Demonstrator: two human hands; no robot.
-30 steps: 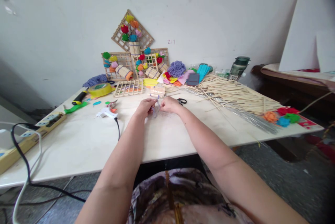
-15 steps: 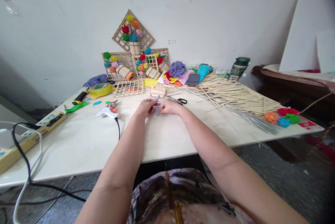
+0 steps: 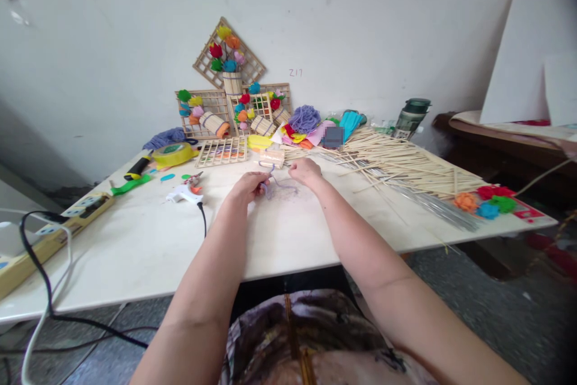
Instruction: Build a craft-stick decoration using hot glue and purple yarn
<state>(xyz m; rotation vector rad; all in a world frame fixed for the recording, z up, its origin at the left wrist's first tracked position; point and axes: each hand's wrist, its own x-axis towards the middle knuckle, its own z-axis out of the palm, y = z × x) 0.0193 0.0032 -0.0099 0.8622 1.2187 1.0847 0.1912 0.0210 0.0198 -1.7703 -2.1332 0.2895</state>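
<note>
My left hand point(image 3: 253, 184) is closed around a length of purple yarn point(image 3: 267, 193), some of it looping below the fingertips and a thin strand trailing right over the table. My right hand point(image 3: 306, 172) is curled at the place where the black-handled scissors lay; it hides nearly all of them, and the fingers look closed on them. Just beyond the hands lies a small bundle of pale sticks point(image 3: 271, 158) with a purple tie near it. Small yarn scraps point(image 3: 288, 194) are scattered between my hands on the white table point(image 3: 288, 241).
A white glue gun point(image 3: 184, 194) with a black cord lies left, near a power strip point(image 3: 67, 223) and yellow tape point(image 3: 173, 155). Stick lattices with felt flowers point(image 3: 229, 51) lean on the wall. Loose sticks point(image 3: 401, 160), wires point(image 3: 444, 208) and purple yarn balls point(image 3: 305, 118) lie beyond.
My right hand has moved away from the left, rightward and slightly back, over the scissors. The yarn strand between my hands now shows. My left hand stays almost in place.
</note>
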